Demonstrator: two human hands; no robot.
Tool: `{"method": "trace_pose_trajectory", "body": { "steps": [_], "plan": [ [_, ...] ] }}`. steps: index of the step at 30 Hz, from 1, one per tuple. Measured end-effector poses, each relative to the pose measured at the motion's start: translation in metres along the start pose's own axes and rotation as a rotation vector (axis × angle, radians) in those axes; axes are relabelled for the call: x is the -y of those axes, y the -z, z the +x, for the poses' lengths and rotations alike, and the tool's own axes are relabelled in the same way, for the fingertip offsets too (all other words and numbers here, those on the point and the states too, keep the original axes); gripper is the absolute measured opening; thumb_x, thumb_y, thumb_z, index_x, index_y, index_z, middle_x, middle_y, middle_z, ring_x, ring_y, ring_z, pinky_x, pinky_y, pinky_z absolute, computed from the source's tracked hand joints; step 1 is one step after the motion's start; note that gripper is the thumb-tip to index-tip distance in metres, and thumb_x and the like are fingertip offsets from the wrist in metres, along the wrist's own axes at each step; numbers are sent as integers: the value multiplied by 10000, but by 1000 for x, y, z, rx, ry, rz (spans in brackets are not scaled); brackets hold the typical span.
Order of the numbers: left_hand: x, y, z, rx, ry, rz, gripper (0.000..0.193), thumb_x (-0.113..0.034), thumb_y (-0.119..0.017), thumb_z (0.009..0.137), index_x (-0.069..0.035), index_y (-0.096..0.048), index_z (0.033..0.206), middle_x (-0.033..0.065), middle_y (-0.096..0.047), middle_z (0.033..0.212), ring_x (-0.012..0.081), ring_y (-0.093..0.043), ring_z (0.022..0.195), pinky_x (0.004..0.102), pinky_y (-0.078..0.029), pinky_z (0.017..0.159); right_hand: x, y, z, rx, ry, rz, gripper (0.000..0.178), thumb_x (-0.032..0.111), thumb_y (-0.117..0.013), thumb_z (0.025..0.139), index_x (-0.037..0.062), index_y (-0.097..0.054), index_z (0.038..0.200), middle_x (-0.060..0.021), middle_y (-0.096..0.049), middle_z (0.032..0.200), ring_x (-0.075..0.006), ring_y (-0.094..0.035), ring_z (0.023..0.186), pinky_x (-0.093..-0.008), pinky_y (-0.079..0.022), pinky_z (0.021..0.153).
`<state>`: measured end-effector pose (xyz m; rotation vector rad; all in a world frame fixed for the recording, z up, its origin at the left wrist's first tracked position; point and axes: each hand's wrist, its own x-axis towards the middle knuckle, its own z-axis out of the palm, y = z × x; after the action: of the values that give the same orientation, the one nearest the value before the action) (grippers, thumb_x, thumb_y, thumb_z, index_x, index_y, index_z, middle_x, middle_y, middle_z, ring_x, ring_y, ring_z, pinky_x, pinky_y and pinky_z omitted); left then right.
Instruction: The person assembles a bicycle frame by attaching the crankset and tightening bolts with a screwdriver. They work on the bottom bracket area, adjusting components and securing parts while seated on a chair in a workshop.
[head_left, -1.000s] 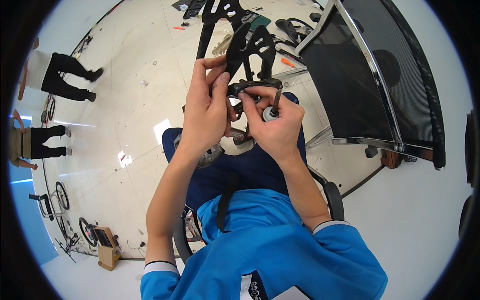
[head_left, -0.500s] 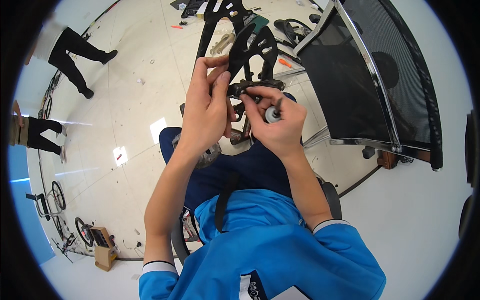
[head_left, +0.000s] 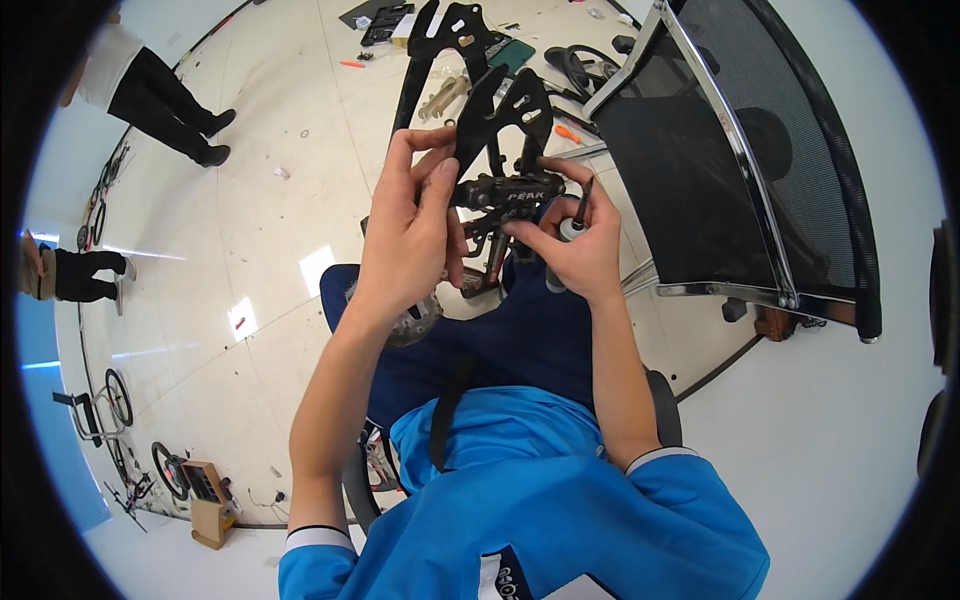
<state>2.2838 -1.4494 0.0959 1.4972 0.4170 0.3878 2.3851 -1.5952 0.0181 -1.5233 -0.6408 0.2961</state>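
My left hand [head_left: 408, 228] grips a black metal bracket assembly [head_left: 495, 140] from its left side, thumb and fingers pinching the dark block at its middle. My right hand [head_left: 575, 245] holds the same block from the right and below, with a small grey-handled screwdriver [head_left: 573, 225] tucked between its fingers, tip pointing up. The bracket's two perforated black plates stick up away from me, above both hands. The assembly is held in the air over my lap, which is clad in dark blue trousers. A round metal part [head_left: 412, 318] lies on my left thigh, half hidden by my left wrist.
A black mesh office chair [head_left: 745, 170] stands close on the right. Tools, cables and black parts [head_left: 570, 65] lie on the pale floor ahead. One person's legs [head_left: 165, 100] stand at far left, another person [head_left: 70, 275] lower left. A cardboard box [head_left: 205, 495] and small wheels sit bottom left.
Both hands and the bracket stay almost still. The person standing at upper left has walked further up and to the right.
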Motion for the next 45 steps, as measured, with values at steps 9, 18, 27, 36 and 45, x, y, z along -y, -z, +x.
{"method": "trace_pose_trajectory", "body": {
  "steps": [9,18,27,36,45],
  "plan": [
    [-12,8,1,49,54,41,259,-84,-432,998,12,-372,1231,221,-563,1223,105,-565,485,229,-476,371,-7,1,2,-15,129,-117,381,98,-861,663,33,-654,976,-31,-686,774,-50,-582,586,-204,-460,578],
    [-36,13,9,130,95,311,199,-166,-591,942,7,-526,1018,105,-674,827,92,-577,528,209,-423,433,-2,10,-24,-63,137,-64,395,96,-874,670,20,-590,933,-52,-689,779,-56,-608,639,-192,-468,587],
    [1,25,36,117,-326,404,246,-204,-739,829,-22,-588,899,61,-662,756,53,-533,685,229,-384,599,-24,43,-52,-213,-227,627,268,-27,-705,772,29,-554,985,-5,-544,626,-46,-410,396,-211,-318,360],
    [39,9,56,83,-62,455,418,-303,-742,852,-51,-487,637,-57,-400,545,56,-341,530,259,-282,487,-62,66,-58,-153,-511,1177,215,313,-558,956,99,-557,963,35,-339,527,-60,-306,364,-216,-278,315],
    [38,31,92,-2,-9,458,490,-367,-608,955,-57,-483,596,-74,-360,526,41,-305,494,282,-241,434,-107,62,-41,-420,-762,894,270,254,-680,877,148,-453,777,45,-336,529,-63,-314,386,-239,-265,361]
  ]
}}
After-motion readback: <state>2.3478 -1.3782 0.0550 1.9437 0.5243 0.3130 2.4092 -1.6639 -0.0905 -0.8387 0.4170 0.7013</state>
